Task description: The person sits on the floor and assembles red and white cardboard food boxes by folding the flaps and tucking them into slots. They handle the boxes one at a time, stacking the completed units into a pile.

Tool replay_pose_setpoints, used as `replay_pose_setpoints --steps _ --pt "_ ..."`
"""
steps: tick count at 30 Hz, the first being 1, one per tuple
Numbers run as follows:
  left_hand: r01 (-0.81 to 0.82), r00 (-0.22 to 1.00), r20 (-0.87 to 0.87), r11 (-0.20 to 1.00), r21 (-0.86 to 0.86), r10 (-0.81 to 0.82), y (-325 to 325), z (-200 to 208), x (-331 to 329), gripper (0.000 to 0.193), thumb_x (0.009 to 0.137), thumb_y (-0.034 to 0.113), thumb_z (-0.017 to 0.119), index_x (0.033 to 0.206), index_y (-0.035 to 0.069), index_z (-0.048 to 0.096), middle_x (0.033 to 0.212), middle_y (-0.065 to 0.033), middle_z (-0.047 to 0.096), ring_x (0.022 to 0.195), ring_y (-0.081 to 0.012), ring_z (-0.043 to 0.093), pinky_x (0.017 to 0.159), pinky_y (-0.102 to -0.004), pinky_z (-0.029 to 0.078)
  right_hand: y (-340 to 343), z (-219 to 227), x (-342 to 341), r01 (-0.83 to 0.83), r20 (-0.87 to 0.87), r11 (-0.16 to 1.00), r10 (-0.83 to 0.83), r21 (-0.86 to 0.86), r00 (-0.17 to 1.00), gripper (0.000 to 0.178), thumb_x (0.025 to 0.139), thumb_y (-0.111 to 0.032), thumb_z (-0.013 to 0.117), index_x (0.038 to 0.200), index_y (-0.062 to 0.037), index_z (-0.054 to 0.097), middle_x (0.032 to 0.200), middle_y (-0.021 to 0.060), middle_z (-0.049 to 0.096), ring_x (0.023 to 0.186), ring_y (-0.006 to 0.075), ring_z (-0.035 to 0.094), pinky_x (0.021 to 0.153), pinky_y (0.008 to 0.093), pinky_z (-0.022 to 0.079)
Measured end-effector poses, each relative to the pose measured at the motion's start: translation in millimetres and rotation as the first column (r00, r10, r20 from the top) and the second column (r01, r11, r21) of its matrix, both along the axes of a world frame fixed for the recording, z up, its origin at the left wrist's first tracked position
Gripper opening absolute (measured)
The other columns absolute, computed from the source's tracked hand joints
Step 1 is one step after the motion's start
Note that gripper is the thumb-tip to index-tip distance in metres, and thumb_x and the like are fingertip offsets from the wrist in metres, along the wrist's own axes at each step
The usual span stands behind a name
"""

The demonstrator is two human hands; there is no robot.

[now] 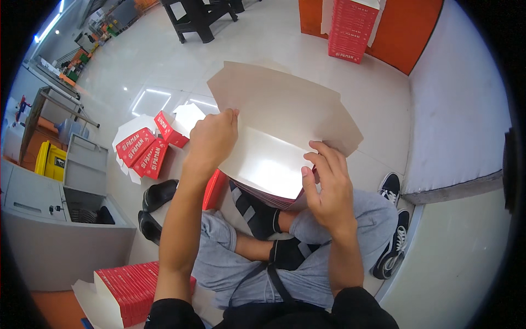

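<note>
An unfolded paper food carton (268, 159), pale inside, lies on a stack of flat cartons (263, 196) in front of my crossed legs. Its large back panel (279, 98) is tilted up away from me. My left hand (216, 137) is closed on the carton's left edge, thumb and fingers pinching near the fold. At the right fold is my right hand (331, 186), fingers slightly bent and touching the carton's edge, with the thumb held apart from them. Part of the carton's left side is hidden behind my left hand.
Folded red cartons (145, 151) lie on the floor at left. A red carton stack (131, 290) is at lower left, another red stack (350, 30) at far right. Black shoes (156, 211) and sneakers (392, 230) flank me. A black stool (197, 19) stands far ahead, a grey cabinet (55, 225) left.
</note>
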State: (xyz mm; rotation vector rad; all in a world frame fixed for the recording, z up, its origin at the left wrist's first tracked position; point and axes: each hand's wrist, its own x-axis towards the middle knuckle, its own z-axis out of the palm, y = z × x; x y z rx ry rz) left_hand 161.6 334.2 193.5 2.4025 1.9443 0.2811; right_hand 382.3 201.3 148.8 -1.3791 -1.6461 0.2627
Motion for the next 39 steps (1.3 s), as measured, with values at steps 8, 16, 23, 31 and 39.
replay_pose_setpoints --steps 8,16,23,31,39 --pt "-0.035 0.997 0.069 0.993 -0.116 0.043 4.0 -9.5 -9.1 0.045 0.109 0.038 0.040 0.112 0.002 0.067 0.101 -0.0308 0.069 0.097 -0.0481 0.068 0.088 -0.0557 0.052 -4.2 6.5 -0.9 -0.036 -0.003 0.997 0.036 -0.068 0.999 0.026 0.091 -0.014 0.066 0.112 0.0015 0.066 0.133 0.0176 0.061 0.112 0.0371 0.061 0.091 0.0448 0.052" --pt "0.266 0.456 0.813 0.816 -0.513 0.362 -24.3 -21.8 -32.0 0.071 0.108 0.057 0.040 0.149 0.001 0.049 0.145 -0.0200 0.057 0.122 -0.0269 0.062 0.108 -0.0353 0.046 -6.8 3.3 -0.3 -0.178 -0.452 0.959 0.061 -0.220 0.890 0.029 0.093 -0.015 0.067 0.118 -0.0009 0.065 0.144 0.0191 0.057 0.128 0.0341 0.058 0.105 0.0427 0.047" --pt "0.370 0.446 0.783 0.708 -0.602 0.434 -65.3 -26.3 33.0 0.077 0.106 0.066 0.032 0.139 0.000 0.055 0.131 -0.0192 0.062 0.101 -0.0267 0.065 0.079 -0.0433 0.058 0.1 -3.0 77.0 0.008 -0.281 0.991 -0.046 -0.136 0.958 0.033 0.087 -0.006 0.063 0.120 -0.0038 0.066 0.153 0.0159 0.051 0.147 0.0338 0.040 0.123 0.0449 0.026" --pt "-0.245 0.493 0.792 0.931 -0.272 0.361 50.8 -128.3 3.5 0.032 0.101 0.035 0.060 0.097 0.004 0.066 0.103 -0.0165 0.072 0.101 -0.0323 0.070 0.083 -0.0397 0.056 -10.1 8.0 95.1 0.036 -0.114 0.974 -0.062 -0.224 0.991 0.039 0.089 -0.021 0.062 0.125 -0.0042 0.064 0.155 0.0181 0.046 0.149 0.0369 0.036 0.123 0.0484 0.023" --pt "-0.120 0.929 0.328 0.978 -0.171 0.172 154.1 -259.2 3.8 0.058 0.093 0.017 0.061 0.148 0.012 0.046 0.159 -0.0184 0.036 0.121 -0.0446 0.060 0.100 -0.0514 0.051 -4.1 19.4 81.8 0.033 -0.079 0.954 -0.059 -0.299 0.995 0.046 0.092 -0.029 0.060 0.130 -0.0028 0.061 0.157 0.0200 0.041 0.149 0.0389 0.033 0.122 0.0513 0.024"
